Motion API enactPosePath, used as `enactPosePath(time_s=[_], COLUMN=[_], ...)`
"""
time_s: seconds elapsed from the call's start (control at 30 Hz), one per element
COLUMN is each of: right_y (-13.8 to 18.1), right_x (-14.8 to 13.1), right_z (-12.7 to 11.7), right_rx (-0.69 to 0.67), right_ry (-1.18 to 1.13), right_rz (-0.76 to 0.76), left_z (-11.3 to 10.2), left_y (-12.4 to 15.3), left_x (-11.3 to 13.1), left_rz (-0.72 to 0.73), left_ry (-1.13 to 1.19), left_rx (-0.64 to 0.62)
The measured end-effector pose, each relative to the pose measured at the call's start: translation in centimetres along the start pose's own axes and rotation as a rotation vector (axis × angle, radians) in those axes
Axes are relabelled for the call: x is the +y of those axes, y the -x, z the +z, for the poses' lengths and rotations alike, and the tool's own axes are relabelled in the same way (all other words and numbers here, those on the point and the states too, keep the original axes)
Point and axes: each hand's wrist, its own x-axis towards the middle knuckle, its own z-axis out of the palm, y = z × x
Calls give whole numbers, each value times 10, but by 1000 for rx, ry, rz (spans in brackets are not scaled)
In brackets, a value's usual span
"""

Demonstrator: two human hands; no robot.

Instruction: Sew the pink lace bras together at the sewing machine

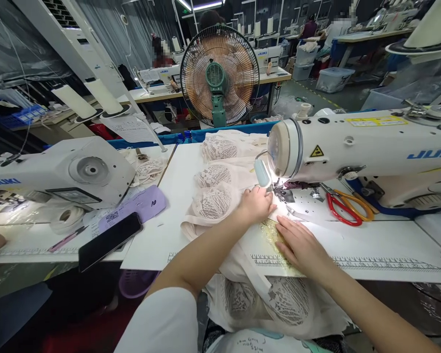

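Observation:
My left hand (pixel 256 205) is close to the needle area of the sewing machine (pixel 316 142), its fingers bent and closed on the edge of a pale lace bra (pixel 215 201). Its fingertips are partly hidden. Flat on the cloth and table, my right hand (pixel 304 245) has its fingers stretched out, beside a yellowish lace-like strip (pixel 274 238). More joined lace cups lie in a row behind my left hand. Another lace bra part (pixel 286 299) hangs over the front edge onto my lap.
Red-handled scissors (pixel 343 211) and orange-handled scissors (pixel 360 203) lie right of the needle. At left are a phone (pixel 110 240), a purple card (pixel 143 202), a pen (pixel 66 239) and a second sewing machine (pixel 69 169). A fan (pixel 217 76) stands ahead. People sit farther back.

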Motion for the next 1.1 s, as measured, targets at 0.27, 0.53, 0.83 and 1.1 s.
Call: enactPosePath(time_s=[0.27, 0.53, 0.83, 1.1], right_y=[-13, -12, -7, -8], right_x=[-3, -1, 7, 8], right_z=[6, 0, -4, -7], right_rx=[26, 90, 217, 218], right_ry=[-29, -241, -362, -414], right_rz=[60, 128, 276, 327], left_z=[-3, 7, 4, 3], left_y=[8, 50, 49, 34], left_x=[4, 18, 8, -11], left_rz=[142, 175, 215, 372], left_ry=[-33, -30, -77, -82], left_rx=[94, 35, -8, 35])
